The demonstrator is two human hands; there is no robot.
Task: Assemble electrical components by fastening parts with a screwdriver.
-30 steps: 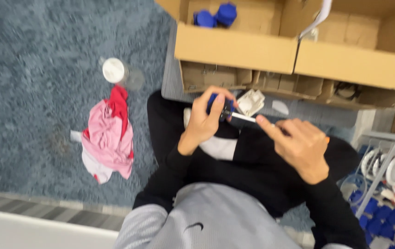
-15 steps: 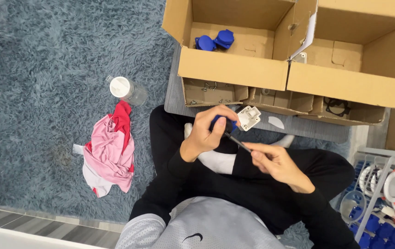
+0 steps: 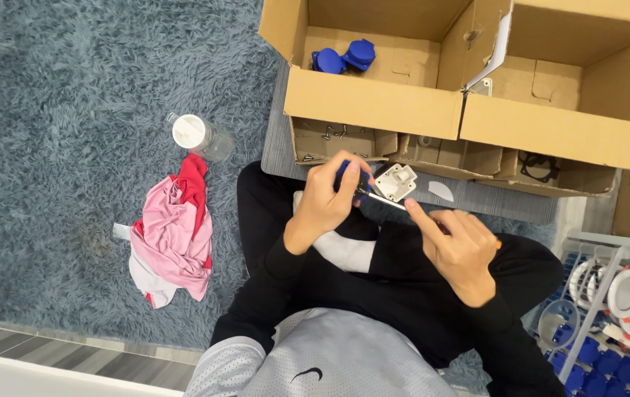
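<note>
I sit cross-legged on a blue-grey shaggy rug. My left hand grips a small blue part with a white plastic plate just to its right. My right hand holds a slim screwdriver whose shaft points up-left into the blue part; an orange bit of handle peeks out at the hand's far side. Both hands hover above my black-trousered legs, in front of the low cardboard trays.
Two open cardboard boxes stand ahead; the left one holds blue parts. Shallow trays below hold screws and a black gasket. A clear bottle and a pink-red cloth lie left. A rack with white rings and blue parts sits right.
The view has steadied and shifted so the boxes sit higher. My hands stay together on the blue part; the right hand has drawn slightly lower and right along the screwdriver.
</note>
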